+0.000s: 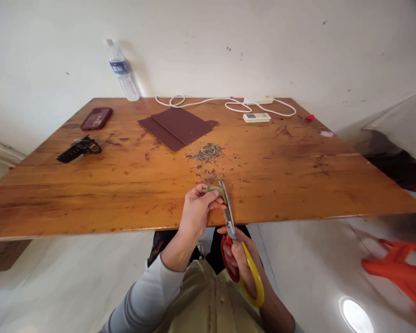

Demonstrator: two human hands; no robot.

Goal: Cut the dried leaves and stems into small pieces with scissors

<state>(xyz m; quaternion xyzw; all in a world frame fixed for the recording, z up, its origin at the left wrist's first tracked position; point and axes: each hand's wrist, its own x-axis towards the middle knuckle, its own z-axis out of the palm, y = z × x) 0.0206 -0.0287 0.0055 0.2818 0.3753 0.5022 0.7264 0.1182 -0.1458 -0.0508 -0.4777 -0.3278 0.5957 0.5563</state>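
Observation:
In my right hand point(244, 261) are scissors point(229, 222) with one red and one yellow handle loop, blades pointing away from me over the table's front edge. My left hand point(197, 208) pinches a small greenish-tan strip point(213, 188) between thumb and fingers. The strip's right end lies at the scissor blades; whether it sits between them I cannot tell. Just beyond the blade tips, a pile of small cut scraps point(208, 152) is scattered on the wooden table point(298, 185).
Dark red sheets point(182, 125) lie behind the scraps. Left are a phone point(97, 119) and a black strap-like item point(79, 148). A water bottle point(123, 71) leans on the wall. A white cable point(208, 101) and a remote point(256, 117) lie at the back; a red stool point(398, 268) stands right.

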